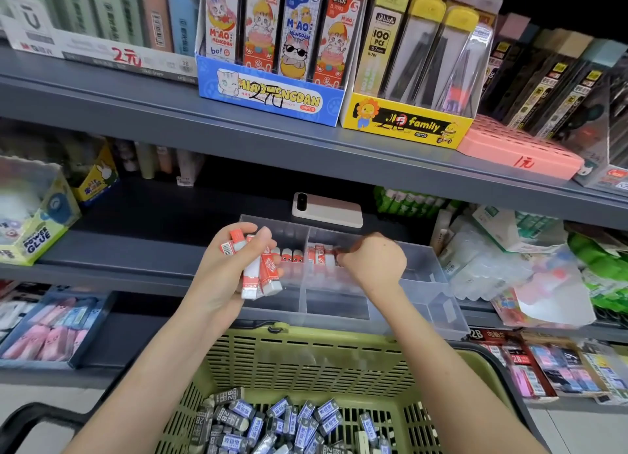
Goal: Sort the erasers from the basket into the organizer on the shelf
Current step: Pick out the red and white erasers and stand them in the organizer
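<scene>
My left hand [234,270] grips red erasers [263,278] mid-frame; my right hand [373,263] curls inside the organizer [428,283] just right of them, and I cannot tell whether it holds one.

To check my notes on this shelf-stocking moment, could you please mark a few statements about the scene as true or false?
1. The left hand holds several red-and-white erasers. True.
2. The basket is blue. False: it is green.
3. The right hand reaches into the clear organizer. True.
4. The erasers in the basket have red sleeves. False: the basket erasers have dark and blue sleeves.
5. A phone lies in the basket. False: the phone lies on the shelf behind the organizer.
</scene>
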Demonstrator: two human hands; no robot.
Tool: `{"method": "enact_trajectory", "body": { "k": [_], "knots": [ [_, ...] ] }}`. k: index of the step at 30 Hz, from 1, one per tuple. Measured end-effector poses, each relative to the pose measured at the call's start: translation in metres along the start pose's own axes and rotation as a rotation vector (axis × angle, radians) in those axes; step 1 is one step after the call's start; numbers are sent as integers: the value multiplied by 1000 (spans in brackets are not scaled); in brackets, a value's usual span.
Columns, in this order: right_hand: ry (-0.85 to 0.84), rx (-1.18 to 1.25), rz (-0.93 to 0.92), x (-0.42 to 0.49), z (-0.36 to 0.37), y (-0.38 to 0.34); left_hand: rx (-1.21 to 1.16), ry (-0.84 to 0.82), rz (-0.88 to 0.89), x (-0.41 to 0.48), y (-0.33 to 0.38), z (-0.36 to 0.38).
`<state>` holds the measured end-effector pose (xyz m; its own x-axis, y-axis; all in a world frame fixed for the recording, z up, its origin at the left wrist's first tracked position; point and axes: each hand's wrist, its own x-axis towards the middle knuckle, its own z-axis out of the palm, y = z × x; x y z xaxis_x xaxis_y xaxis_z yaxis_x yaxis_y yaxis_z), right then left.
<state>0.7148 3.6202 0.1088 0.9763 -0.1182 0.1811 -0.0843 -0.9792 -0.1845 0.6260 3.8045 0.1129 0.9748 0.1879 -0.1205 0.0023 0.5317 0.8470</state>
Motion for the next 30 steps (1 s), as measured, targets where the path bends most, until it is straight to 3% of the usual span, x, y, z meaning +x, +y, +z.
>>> {"method": "enact_trajectory", "body": {
  "k": [7,9,11,13,15,19,24,26,30],
  "knots": [
    [-119,16,-129,-9,-5,6,9,9,32,4,0,1],
    [-7,-42,-196,-18,-17,2,-16,16,32,4,0,2],
    [143,194,-341,-39,-28,-8,-47,20,32,4,-1,3],
    [65,596,-420,-66,-40,-27,-82,15,28,4,-2,3],
    [-54,663,-437,-86,-43,-43,-117,13,20,4,-3,4],
    [-154,726,-352,-95,-39,-53,-180,34,39,3,-5,3],
    [-384,1139,-138,-95,-38,-51,-206,21,45,2,-8,2],
    [-344,1272,-46,-90,-40,-44,-176,7,80,2,-10,1],
    [-108,1393,82,-56,-51,-7,-200,24,83,2,-11,-1]
  ]
}}
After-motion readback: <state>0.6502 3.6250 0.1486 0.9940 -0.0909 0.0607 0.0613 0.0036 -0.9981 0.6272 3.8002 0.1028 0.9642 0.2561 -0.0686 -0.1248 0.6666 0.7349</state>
